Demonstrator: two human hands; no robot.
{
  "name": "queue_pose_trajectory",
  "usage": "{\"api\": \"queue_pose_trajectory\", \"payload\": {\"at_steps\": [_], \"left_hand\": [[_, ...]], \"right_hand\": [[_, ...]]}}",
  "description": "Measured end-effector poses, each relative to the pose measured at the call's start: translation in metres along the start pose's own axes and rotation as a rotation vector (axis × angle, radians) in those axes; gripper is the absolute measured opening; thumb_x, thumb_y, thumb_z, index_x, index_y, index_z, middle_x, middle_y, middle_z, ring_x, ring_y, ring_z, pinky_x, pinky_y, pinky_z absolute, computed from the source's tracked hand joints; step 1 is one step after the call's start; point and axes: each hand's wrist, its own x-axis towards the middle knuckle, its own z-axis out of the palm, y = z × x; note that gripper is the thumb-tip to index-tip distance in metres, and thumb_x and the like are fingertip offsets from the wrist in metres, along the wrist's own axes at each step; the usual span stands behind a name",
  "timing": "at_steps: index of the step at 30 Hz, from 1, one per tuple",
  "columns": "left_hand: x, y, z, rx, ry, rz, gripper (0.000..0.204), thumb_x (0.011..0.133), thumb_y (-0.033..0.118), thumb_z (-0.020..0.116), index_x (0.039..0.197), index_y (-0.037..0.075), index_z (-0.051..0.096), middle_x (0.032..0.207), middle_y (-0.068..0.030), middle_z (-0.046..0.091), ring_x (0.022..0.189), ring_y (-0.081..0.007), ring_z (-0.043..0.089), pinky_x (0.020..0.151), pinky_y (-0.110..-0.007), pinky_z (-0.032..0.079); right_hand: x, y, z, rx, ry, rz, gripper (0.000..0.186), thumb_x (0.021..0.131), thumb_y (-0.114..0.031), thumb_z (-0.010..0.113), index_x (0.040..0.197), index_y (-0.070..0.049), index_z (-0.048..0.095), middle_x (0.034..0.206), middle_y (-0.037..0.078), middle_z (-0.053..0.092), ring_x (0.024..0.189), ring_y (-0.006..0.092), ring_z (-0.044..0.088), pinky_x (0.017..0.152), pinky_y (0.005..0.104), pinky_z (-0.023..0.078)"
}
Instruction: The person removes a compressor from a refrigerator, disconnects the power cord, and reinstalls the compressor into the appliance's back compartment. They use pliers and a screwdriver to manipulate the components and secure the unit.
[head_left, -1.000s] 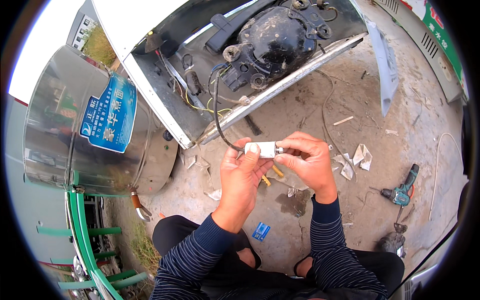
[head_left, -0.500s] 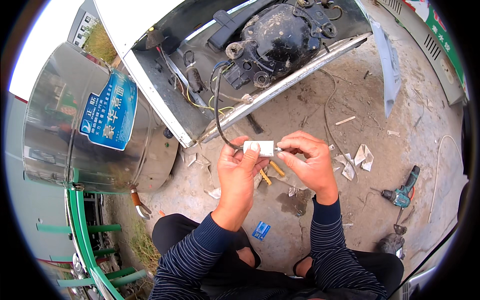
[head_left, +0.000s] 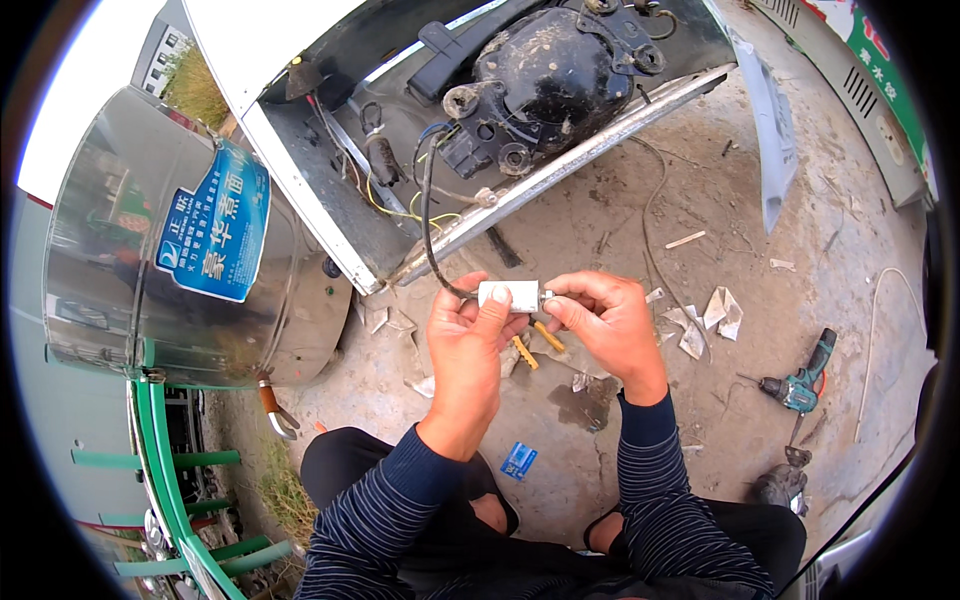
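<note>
My left hand grips a small white block with a black cable attached. My right hand pinches its end.

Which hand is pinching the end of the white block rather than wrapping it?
The right hand pinches its right end; the left hand wraps the white block.

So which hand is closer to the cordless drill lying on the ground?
The right hand. The teal cordless drill lies out to its right on the concrete, with bare ground between them. The left hand is farther off, holding the small white part.
</note>
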Motion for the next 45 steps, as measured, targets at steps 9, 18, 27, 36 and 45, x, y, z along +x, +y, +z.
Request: {"api": "queue_pose_trajectory", "payload": {"at_steps": [9,18,27,36,45], "left_hand": [[-0.002,0.002,0.0,0.006,0.011,0.036,0.04,0.1,0.013,0.072,0.13,0.0,0.05,0.107,-0.0139,0.072,0.093,-0.0197,0.073,0.082,-0.032,0.061],[-0.006,0.013,0.006,0.091,0.063,0.084,0.04,0.095,0.019,0.08,0.118,-0.001,0.054,0.093,-0.0103,0.071,0.076,-0.0144,0.071,0.068,-0.027,0.059],[-0.003,0.011,0.0,0.136,0.09,0.095,0.035,0.094,0.022,0.081,0.112,0.004,0.057,0.089,-0.008,0.069,0.071,-0.0146,0.069,0.065,-0.028,0.059],[-0.001,0.006,-0.002,0.146,0.075,0.117,0.037,0.094,0.019,0.08,0.117,0.002,0.056,0.094,-0.0087,0.07,0.077,-0.0158,0.07,0.07,-0.03,0.06],[0.0,0.007,-0.005,0.136,0.071,0.125,0.036,0.094,0.017,0.08,0.118,0.002,0.056,0.095,-0.0084,0.069,0.077,-0.0161,0.07,0.07,-0.03,0.06]], "right_hand": [[0.002,0.006,0.001,-0.076,-0.006,-0.155,0.016,0.09,0.002,0.075,0.105,0.004,0.074,0.099,0.009,0.074,0.086,0.0146,0.073,0.078,0.0271,0.059],[0.001,0.009,0.007,-0.132,0.06,-0.294,0.02,0.084,0.007,0.077,0.104,0.003,0.077,0.098,0.011,0.076,0.087,0.0168,0.074,0.078,0.0282,0.06],[0.001,0.013,0.011,-0.118,0.035,-0.252,0.012,0.089,0.0,0.076,0.1,0.004,0.075,0.092,0.009,0.074,0.081,0.0143,0.072,0.071,0.0272,0.058],[-0.004,0.025,0.032,0.101,0.034,-0.046,0.048,0.108,-0.038,0.057,0.081,0.001,0.063,0.071,0.002,0.059,0.058,0.0067,0.051,0.053,0.0253,0.041],[0.0,0.022,0.034,0.098,0.019,-0.011,0.044,0.109,-0.038,0.053,0.084,-0.003,0.06,0.061,-0.004,0.049,0.056,0.0061,0.044,0.052,0.0261,0.037]]}}
